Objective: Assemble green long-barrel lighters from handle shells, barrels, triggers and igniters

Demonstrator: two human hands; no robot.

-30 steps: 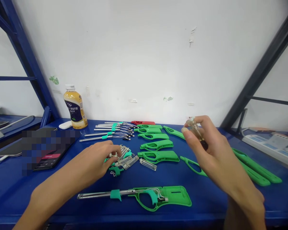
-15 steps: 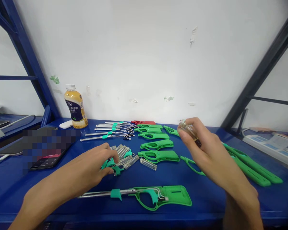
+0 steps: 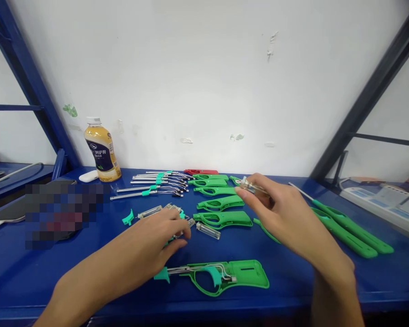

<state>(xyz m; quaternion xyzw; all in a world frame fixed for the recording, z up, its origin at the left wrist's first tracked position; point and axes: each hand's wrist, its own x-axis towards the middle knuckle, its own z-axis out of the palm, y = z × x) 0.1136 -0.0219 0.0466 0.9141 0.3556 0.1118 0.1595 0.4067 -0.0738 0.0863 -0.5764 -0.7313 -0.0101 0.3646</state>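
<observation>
My right hand is raised over the right middle of the table, its thumb and fingers closed on a clear lighter tank. My left hand reaches into a pile of clear tanks and teal parts, fingers bent; whether it grips a piece is hidden. One loose tank lies just right of it. Near the front edge lies an open green lighter shell with a metal rod, white wires and a teal trigger in it. A teal piece sits left of the pile.
Several green half shells stand in a column behind, with a red one at the back. Wired metal rods lie left of them. Long green lighters are at right. A bottle and phones are at left.
My left hand has moved right over the pile, and a teal piece now shows left of it. My right hand has shifted left and slightly down with the tank. The view has shifted slightly.
</observation>
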